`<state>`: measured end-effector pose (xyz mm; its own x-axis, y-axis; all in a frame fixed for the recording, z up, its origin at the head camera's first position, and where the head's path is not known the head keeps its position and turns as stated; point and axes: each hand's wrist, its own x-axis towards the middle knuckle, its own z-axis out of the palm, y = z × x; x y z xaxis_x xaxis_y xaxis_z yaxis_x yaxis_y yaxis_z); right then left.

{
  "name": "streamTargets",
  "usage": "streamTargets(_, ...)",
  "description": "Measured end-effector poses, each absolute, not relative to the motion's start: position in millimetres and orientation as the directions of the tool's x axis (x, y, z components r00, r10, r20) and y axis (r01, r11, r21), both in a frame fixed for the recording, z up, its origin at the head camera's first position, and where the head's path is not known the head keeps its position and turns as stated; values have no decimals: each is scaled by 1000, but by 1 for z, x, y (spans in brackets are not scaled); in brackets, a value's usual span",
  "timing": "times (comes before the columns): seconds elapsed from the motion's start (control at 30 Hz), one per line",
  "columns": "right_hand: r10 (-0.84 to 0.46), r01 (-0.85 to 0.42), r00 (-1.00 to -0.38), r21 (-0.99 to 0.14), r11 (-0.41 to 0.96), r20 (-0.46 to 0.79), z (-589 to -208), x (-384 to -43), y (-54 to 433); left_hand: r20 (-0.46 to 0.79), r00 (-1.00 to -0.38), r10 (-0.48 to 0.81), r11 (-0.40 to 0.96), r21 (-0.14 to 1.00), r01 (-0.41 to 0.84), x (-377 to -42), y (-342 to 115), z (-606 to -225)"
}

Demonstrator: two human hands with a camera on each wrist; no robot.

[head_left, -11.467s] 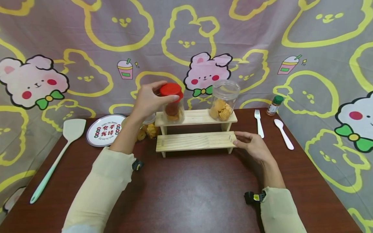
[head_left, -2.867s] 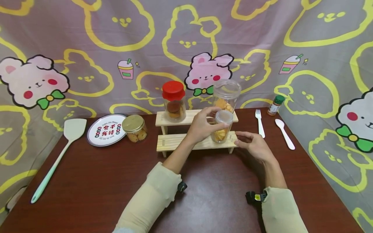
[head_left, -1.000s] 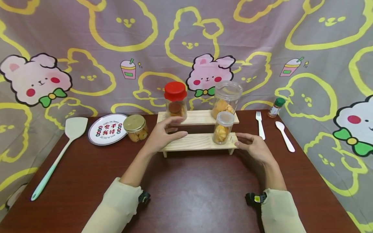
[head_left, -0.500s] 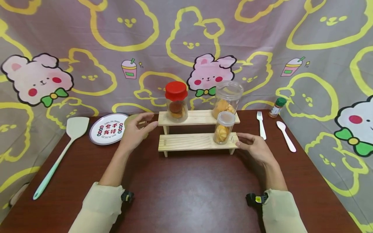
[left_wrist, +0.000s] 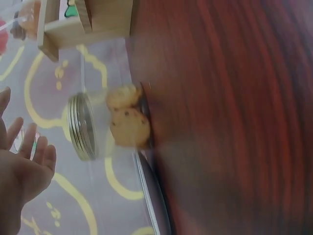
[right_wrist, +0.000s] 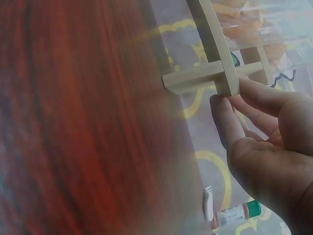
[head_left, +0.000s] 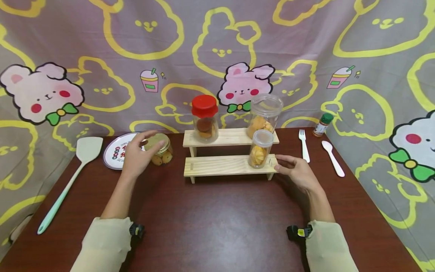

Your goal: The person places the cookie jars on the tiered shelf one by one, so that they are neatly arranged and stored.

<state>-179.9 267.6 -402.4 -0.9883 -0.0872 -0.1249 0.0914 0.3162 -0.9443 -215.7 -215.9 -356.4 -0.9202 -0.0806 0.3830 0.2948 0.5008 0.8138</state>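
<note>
My left hand hovers beside a gold-lidded cookie jar, its fingers spread and reaching over the lid. The left wrist view shows a gap between this hand and the jar's metal lid. My right hand pinches the right end of the two-step wooden rack at its lower shelf. On that shelf, near the right end, stands a small clear-lidded jar of cookies. The upper shelf bears a red-lidded jar on the left and a larger clear jar on the right.
A white plate with red lettering lies behind my left hand, partly hidden by it. Further left is a spatula with a green handle. To the rack's right are a white fork, a white spoon and a green-capped spice bottle.
My left hand set the small clear-lidded jar on the lower shelf, let go and moved left to the gold-lidded jar. Earlier it was at the red-lidded jar. My right hand stays at the rack.
</note>
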Motion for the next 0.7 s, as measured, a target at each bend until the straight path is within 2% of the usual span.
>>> streamTargets(0.13, -86, 97, -988, -946, 309, -129, -402, -180, 268, 373, -917, -145, 538, 807, 243, -218, -227, -358)
streamTargets(0.3, -78, 97, -989, -948, 303, -126, -402, -180, 268, 306, -938, -162, 551, 817, 171, -217, -237, -363)
streamTargets(0.7, -79, 97, -989, -949, 298, -126, -403, -181, 267, 205, -974, -99, 491, 861, 131, -226, -242, -373)
